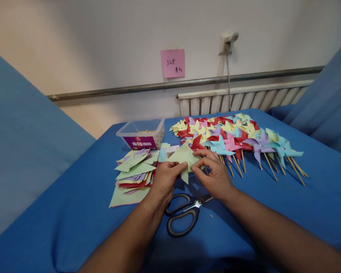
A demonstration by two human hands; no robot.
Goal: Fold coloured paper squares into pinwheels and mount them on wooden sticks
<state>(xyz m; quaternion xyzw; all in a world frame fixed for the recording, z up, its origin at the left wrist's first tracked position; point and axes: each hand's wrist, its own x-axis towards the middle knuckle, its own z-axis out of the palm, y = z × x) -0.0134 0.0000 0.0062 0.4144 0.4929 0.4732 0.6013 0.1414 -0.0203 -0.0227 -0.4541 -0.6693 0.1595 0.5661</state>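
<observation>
A pale green paper pinwheel [184,154] is held up between both hands above the table, its points sticking out to the left and downward. My left hand [167,177] is closed on it, the thumb lying across the paper near the middle. From the other side, my right hand [214,172] pinches the pinwheel's right part with thumb and index finger. Below the hands lies a pair of scissors [184,212] with dark handles, its blades pointing right. A stack of cut paper pieces [136,170] in green, purple, red and yellow sits to the left.
Many finished pinwheels [230,142] on sticks cover the back right of the blue tablecloth [82,212]. A clear plastic box [142,134] with sticks inside stands at the back left. Behind the paper is a small box [173,149]. Blue curtains [25,132] hang at both sides.
</observation>
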